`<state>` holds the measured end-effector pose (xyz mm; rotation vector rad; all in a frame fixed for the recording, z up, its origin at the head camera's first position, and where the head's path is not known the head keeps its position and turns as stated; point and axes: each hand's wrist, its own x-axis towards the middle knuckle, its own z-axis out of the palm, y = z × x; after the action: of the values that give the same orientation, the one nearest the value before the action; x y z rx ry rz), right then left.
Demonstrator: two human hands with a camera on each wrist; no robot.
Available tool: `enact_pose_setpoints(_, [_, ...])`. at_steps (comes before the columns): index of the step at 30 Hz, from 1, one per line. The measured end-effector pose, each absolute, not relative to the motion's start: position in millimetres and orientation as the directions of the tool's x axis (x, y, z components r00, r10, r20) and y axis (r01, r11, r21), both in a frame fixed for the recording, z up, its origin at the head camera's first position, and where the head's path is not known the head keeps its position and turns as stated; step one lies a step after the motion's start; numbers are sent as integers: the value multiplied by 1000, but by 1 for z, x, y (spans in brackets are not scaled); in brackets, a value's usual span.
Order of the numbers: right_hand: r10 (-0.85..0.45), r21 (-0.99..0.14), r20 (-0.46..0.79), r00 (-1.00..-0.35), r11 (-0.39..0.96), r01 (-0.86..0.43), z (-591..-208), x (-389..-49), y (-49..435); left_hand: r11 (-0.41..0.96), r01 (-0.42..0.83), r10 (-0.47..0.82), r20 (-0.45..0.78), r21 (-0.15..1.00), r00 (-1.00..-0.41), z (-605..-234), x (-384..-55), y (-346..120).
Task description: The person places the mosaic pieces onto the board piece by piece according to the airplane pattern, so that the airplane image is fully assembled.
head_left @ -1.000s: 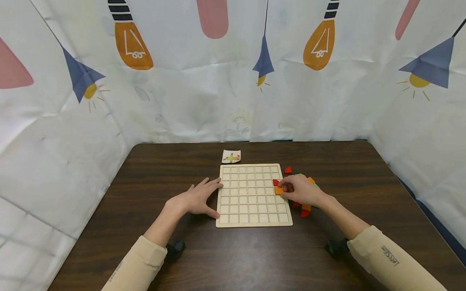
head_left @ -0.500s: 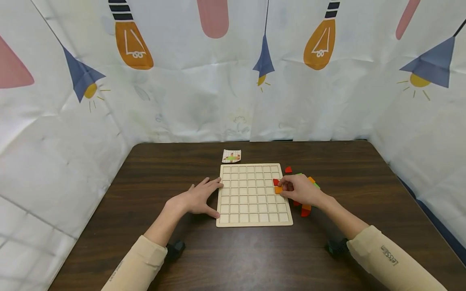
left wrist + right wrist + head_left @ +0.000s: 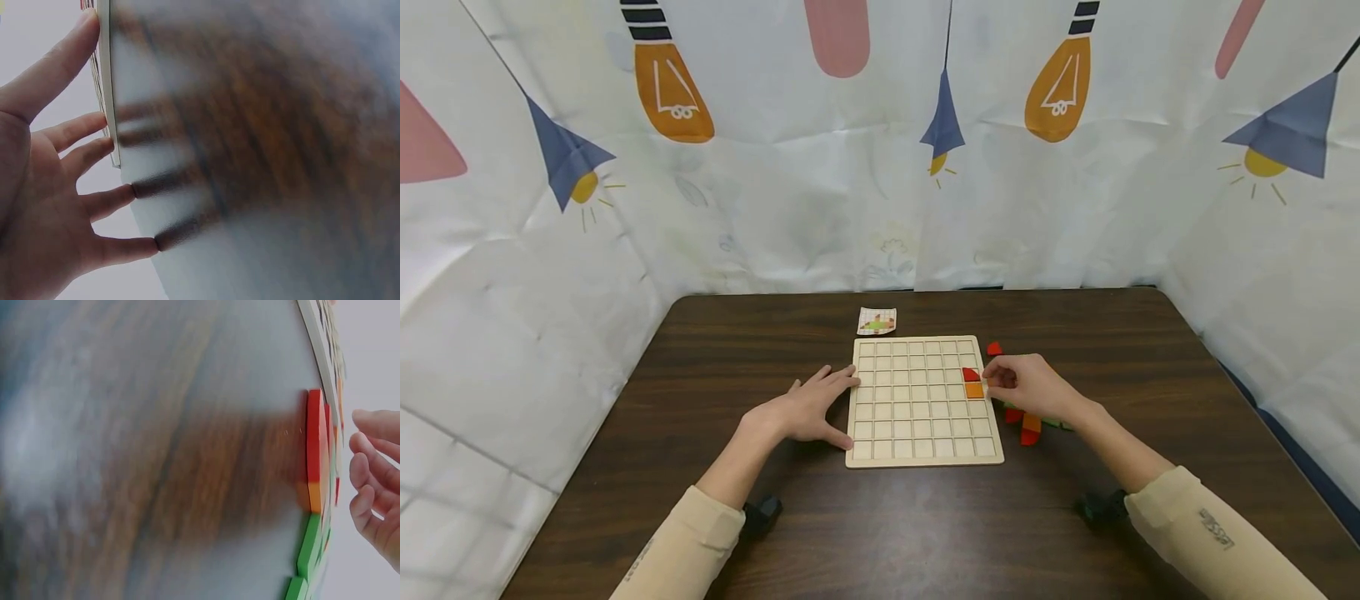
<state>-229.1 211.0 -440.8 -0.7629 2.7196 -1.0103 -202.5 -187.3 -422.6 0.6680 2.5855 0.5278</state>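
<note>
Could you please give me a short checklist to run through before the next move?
1. Board steadied: ok, the left hand touches its left edge.
2. Red piece and orange piece on the grid: ok, in adjoining cells near the right edge.
3. Both seated flat: cannot tell.
4. Pattern card uncovered: ok, beyond the far edge.
5. All loose pieces visible: cannot tell, the right hand blocks part of the view.

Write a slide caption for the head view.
The left hand touches a gridded board bearing a red piece and an orange piece; the right hand is beside them.
</note>
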Motion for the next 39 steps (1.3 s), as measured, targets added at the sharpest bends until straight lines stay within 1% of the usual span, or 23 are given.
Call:
enact_pose_setpoints(7, [-496,-616,43,-867,670,-414,-439,-229,227,820,361,519,-307,445,-798,-422,-203,-186])
enact_pose_setpoints(12, [-494,-604,11,-869,690,-400,-440,-225,235,819,369,523,-307,439,-795,-422,-204,-186])
enact_pose_setpoints(15, [-503,-605,-10,-864,691,-396,-440,-222,238,823,365,518,-312,435,-796,-421,-204,-186])
enact_pose_setpoints(22, [-534,-606,-8,-845,675,-421,-442,-217,244,826,363,514,-312,432,-799,-421,-203,-186])
enact_pose_setpoints(33, [-551,-634,-23,-834,653,-413,-445,-213,242,824,366,517,-312,432,-797,-422,-202,-186])
enact_pose_setpoints(39, [-584,-632,-45,-811,645,-430,-443,-211,243,827,365,515,-318,427,-796,-421,-202,-185])
